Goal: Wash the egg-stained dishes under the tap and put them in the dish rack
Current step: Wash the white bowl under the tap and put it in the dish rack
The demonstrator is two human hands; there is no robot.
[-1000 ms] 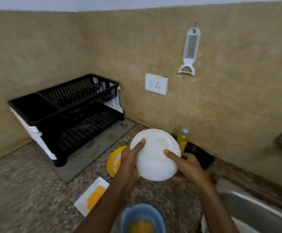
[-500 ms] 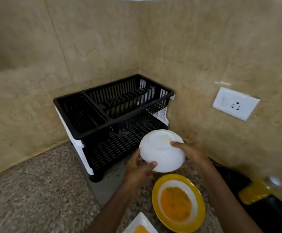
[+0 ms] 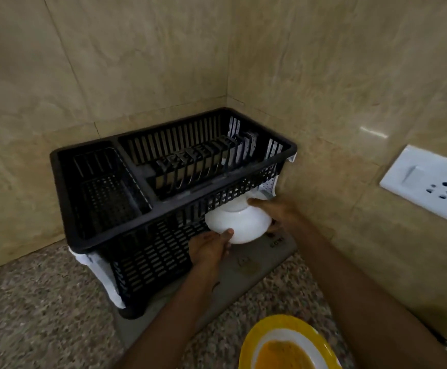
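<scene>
Both hands clasp the bowl, upside down with its foot uppermost: left hand under the near rim, right hand against the far side by the foot. It sits at the right end of the rack, at the mouth of the lower shelf, just beneath the upper tier's front edge. Headroom looks tight to me; the shelf lies open leftward, the wall close on the right.

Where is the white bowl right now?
Centre of the head view: left hand and right hand hold the white bowl upside down at the right end of the dish rack, lower tier.
</scene>
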